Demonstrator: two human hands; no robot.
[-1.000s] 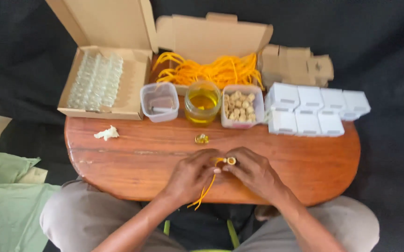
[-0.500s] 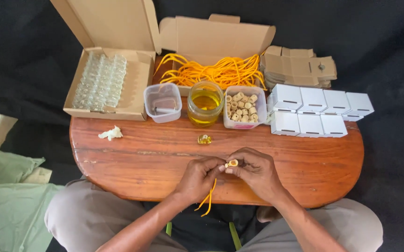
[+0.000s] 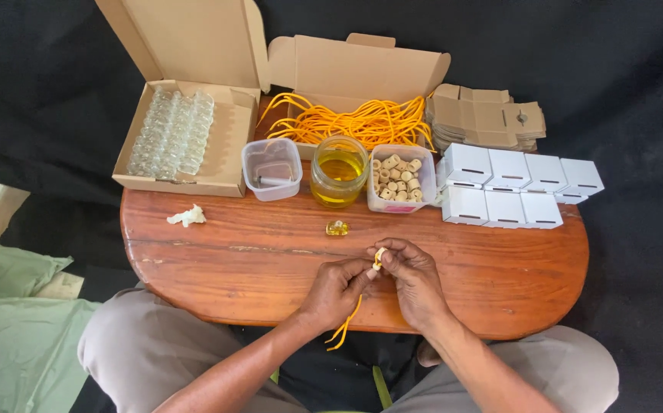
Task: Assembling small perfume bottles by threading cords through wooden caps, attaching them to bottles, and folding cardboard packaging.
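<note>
Small cork (image 3: 379, 256) was pinched between fingertips of the left hand (image 3: 337, 289) and right hand (image 3: 417, 279), above the near table (image 3: 216, 252) edge; orange cord (image 3: 345, 325) hung off it. Small yellow vial (image 3: 337, 228) lay just beyond; bare wood was left either side.

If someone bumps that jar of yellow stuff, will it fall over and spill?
Probably not easily: the glass jar looks squat and wide, and sits snug between two plastic tubs. It seems open-topped and nearly full, so a hard knock might slosh liquid out. Being glass, it could break if dropped.
</note>
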